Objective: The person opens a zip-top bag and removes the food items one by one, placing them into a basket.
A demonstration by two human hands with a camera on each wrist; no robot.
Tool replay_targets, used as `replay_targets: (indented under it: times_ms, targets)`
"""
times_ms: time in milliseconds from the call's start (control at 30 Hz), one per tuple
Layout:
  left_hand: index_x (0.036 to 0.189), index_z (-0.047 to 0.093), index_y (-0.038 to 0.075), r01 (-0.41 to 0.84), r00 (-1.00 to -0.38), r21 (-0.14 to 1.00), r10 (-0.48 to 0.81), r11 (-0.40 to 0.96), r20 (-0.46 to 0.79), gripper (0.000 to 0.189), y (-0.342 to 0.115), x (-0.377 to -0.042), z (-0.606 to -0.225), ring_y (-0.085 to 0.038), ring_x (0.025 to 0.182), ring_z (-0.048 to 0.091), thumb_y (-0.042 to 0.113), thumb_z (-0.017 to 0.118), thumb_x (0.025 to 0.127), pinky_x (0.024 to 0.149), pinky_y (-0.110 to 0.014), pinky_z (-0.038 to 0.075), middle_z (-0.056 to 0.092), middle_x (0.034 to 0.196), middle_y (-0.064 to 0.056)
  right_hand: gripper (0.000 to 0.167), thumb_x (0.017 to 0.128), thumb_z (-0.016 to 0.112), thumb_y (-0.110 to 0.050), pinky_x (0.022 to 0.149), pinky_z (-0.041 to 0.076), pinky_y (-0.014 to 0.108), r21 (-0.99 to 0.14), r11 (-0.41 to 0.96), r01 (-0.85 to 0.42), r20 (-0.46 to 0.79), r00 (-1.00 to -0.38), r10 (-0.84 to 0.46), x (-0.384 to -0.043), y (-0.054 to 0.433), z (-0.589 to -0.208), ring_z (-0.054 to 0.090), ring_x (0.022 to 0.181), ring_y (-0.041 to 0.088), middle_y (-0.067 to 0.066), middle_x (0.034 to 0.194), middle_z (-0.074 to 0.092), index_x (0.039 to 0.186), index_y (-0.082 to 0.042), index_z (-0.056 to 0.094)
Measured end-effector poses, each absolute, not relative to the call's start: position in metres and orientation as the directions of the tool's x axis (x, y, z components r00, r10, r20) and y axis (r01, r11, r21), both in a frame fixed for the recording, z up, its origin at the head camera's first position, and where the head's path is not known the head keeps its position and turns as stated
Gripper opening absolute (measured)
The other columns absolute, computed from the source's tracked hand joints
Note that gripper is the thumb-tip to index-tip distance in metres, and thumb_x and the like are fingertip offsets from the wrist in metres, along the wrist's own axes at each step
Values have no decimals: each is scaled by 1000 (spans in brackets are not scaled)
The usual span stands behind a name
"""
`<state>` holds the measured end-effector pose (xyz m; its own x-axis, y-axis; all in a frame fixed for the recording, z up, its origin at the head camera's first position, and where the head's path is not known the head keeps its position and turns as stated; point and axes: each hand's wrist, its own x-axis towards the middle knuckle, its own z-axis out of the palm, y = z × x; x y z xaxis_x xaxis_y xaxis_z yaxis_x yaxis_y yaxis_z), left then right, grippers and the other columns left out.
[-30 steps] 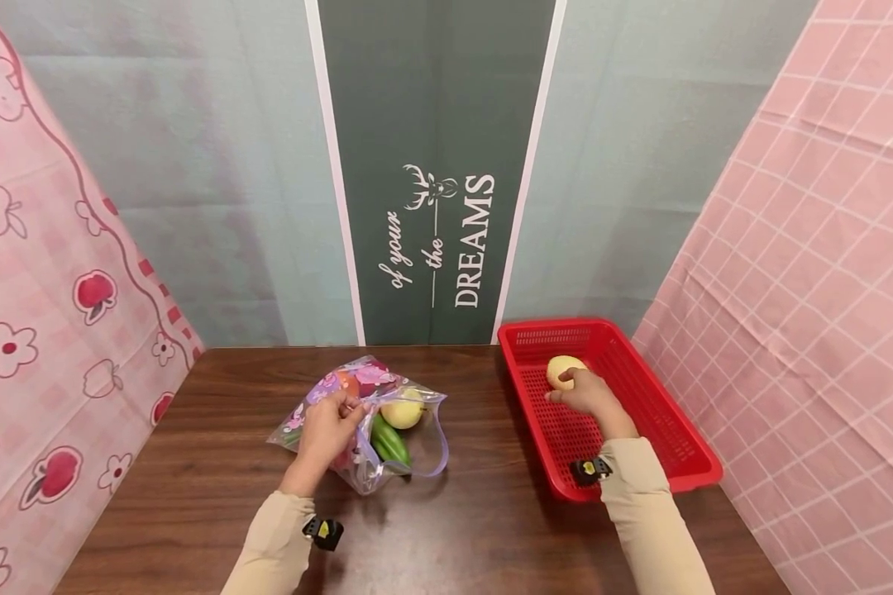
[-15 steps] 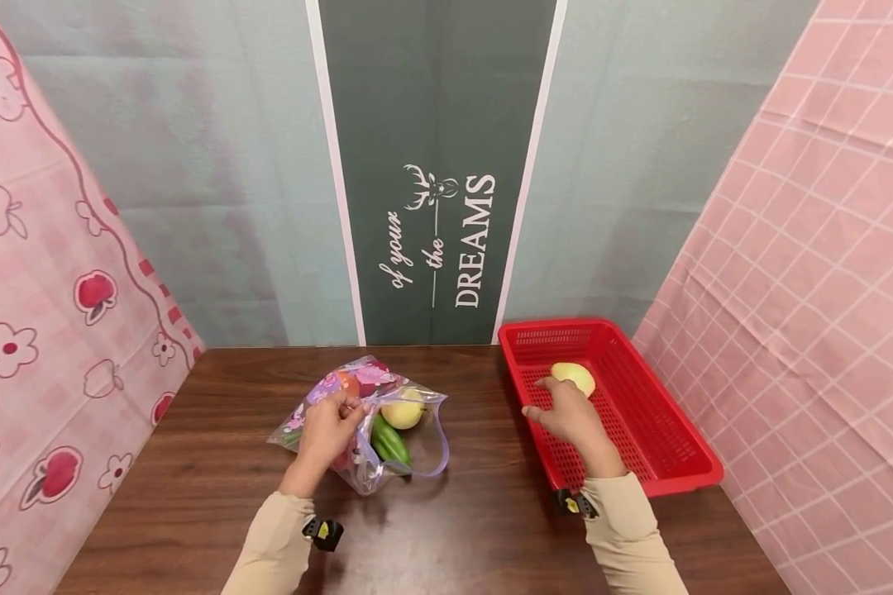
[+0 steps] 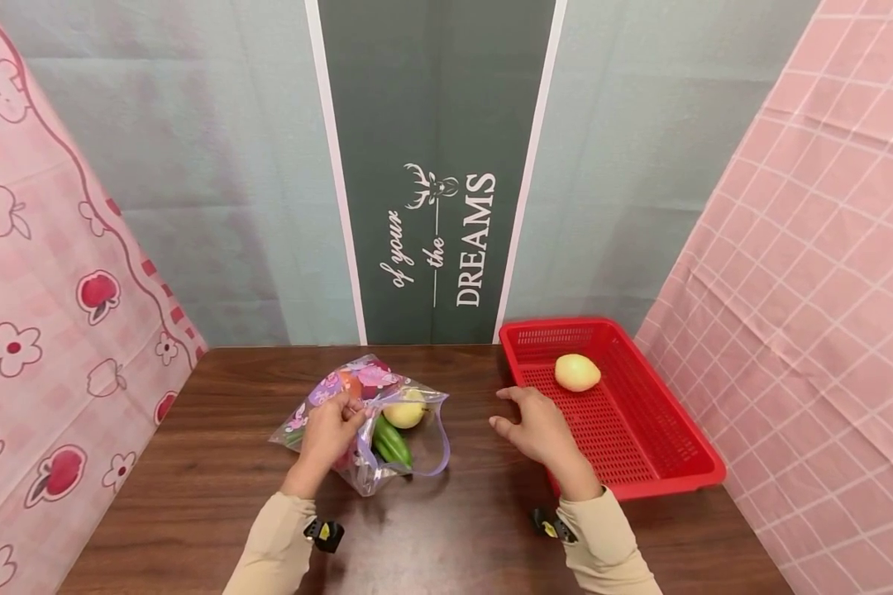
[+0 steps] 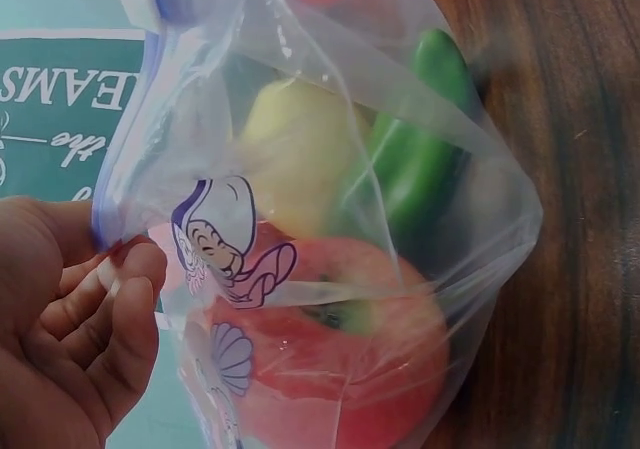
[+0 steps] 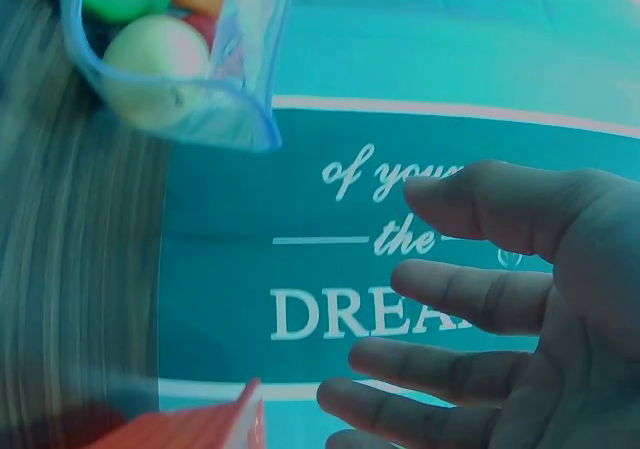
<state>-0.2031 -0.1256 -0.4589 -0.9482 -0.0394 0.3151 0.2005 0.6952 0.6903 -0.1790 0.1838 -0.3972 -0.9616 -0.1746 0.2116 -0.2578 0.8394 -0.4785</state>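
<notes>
My left hand [image 3: 331, 431] pinches the purple-edged mouth of a clear printed zip bag [image 4: 480, 209], holding it apart. Inside lie a pale yellow pear [image 3: 404, 411], a green pepper [image 3: 392, 442], an orange-red item [image 3: 350, 383] and, low in the left wrist view, a large red apple-like fruit [image 4: 330, 369]. The bag's printing partly hides them. My right hand [image 3: 537, 428] hovers by the left rim of a red basket [image 3: 673, 409], fingers spread and holding nothing. A pale yellow oval fruit [image 3: 576, 373] rests in the basket, behind and right of that hand.
The dark wooden table [image 3: 461, 537] carries the bag at centre left and the basket at right. A grey-green cloth backdrop [image 3: 432, 99] rises at the table's far edge. Pink cloths hang at both sides, the right one [image 3: 826, 314] close by the basket.
My right hand has come away from the yellow oval fruit and moved left to the basket's rim, leaving the fruit in the basket. My left hand keeps holding the bag.
</notes>
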Motion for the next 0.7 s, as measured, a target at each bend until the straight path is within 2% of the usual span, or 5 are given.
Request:
replay_targets:
  times_ms: [100, 333, 500, 700]
  targets:
    - [72, 60, 10, 196, -947, 686, -45, 701, 317, 16, -125, -203, -461, -10, 50, 43, 12, 75, 78, 47, -29, 35, 49, 54, 6, 40, 74, 77, -21, 83, 43, 48, -484, 820, -306, 247, -947, -207, -178, 178, -399, 57, 97, 34, 13, 104, 62, 109, -5, 65]
    - [70, 59, 11, 189, -949, 686, -50, 702, 312, 17, -124, -201, -462, -11, 50, 43, 12, 73, 78, 47, -29, 35, 48, 53, 6, 39, 75, 76, -21, 83, 43, 46, -512, 795, -325, 227, -944, -240, -175, 162, -407, 57, 97, 32, 14, 105, 62, 109, -5, 64]
    - [70, 59, 11, 193, -947, 686, -50, 702, 318, 17, -124, -202, -464, -10, 49, 43, 13, 74, 78, 46, -27, 35, 47, 53, 7, 36, 75, 76, -18, 79, 45, 45, -514, 772, -374, 248, -926, -284, -172, 149, -414, 59, 94, 31, 14, 102, 62, 107, -6, 65]
    - [69, 59, 10, 267, -918, 676, -32, 687, 396, 17, -125, -200, -466, -9, 48, 43, 10, 74, 76, 44, -29, 34, 48, 52, 8, 35, 75, 74, -18, 76, 45, 44, -514, 722, -463, 275, -886, -373, -170, 130, -428, 60, 92, 28, 12, 101, 63, 106, -6, 65]
